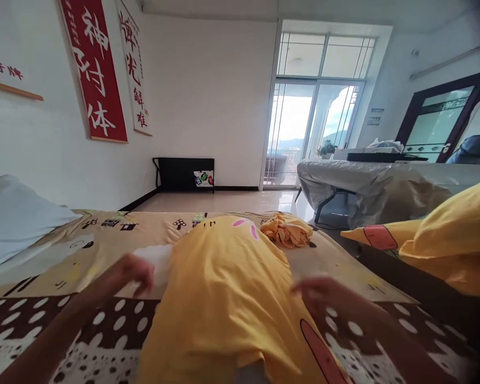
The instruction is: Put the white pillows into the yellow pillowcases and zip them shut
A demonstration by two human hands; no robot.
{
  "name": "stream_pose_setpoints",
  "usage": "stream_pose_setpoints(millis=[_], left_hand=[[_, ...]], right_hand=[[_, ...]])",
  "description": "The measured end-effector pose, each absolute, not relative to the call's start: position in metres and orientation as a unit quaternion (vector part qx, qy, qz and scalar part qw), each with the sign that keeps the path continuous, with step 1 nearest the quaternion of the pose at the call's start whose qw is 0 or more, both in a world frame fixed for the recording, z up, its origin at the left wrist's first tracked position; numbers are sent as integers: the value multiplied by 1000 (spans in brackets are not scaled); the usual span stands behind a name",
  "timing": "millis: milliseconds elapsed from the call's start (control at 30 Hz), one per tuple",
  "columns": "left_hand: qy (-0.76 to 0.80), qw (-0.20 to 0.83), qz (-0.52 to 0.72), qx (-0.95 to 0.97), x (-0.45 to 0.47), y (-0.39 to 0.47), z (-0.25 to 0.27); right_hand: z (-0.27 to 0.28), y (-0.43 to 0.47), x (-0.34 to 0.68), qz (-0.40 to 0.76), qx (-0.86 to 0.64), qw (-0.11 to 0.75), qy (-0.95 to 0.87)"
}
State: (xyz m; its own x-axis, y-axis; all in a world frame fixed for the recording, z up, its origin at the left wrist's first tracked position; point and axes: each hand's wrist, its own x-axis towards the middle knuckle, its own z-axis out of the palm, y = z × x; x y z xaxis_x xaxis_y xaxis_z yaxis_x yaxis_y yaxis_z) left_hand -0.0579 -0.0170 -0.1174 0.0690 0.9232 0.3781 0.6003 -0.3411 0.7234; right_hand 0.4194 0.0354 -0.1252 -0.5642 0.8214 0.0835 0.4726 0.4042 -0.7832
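A yellow cloth cover (224, 298), which looks like a pillowcase, lies spread lengthwise in front of me, with pink marks at its far end and a reddish patch low on its right side. Something grey shows at its near edge. To the left of the cover, my left hand (138, 273) hangs above the bed, fingers bent downward and smeared by motion. My right hand (318, 293) is at the cover's right edge, also blurred; whether it touches the cloth I cannot tell. Beyond it lies a crumpled yellow cloth (287, 230).
The patterned bedsheet (128, 229) spreads under everything. A white cloth-covered thing (20, 218) rests at the left. On the right bulges a yellow pillow-like bundle (456, 234). Farther back stand a plastic-draped table (344, 176) and a folded black frame (180, 173) against the wall.
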Motion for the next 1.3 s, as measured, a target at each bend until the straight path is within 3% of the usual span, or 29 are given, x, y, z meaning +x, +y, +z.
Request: stream_pose_setpoints(millis=[67, 167, 433, 700, 900, 1033, 1167, 1300], left_hand=[[580, 170, 449, 658, -47, 39, -105], [588, 109, 480, 642, -19, 99, -111], [545, 142, 449, 694, 18, 120, -181], [577, 92, 487, 649, 15, 112, -165], [563, 119, 514, 636, 18, 106, -160], [566, 129, 426, 694, 15, 102, -152], [585, 125, 372, 710, 12, 101, -149], [586, 157, 375, 701, 12, 102, -153]], right_hand=[[-122, 89, 395, 306, -442, 390, -747], [-135, 143, 355, 217, -479, 441, -727], [-197, 159, 324, 182, -485, 401, -756], [-175, 155, 333, 106, -475, 422, -765], [-166, 149, 338, 250, -461, 398, -753], [-156, 137, 341, 298, -434, 406, -747], [-149, 119, 341, 350, -402, 349, -771], [-146, 116, 338, 256, -394, 332, -818]])
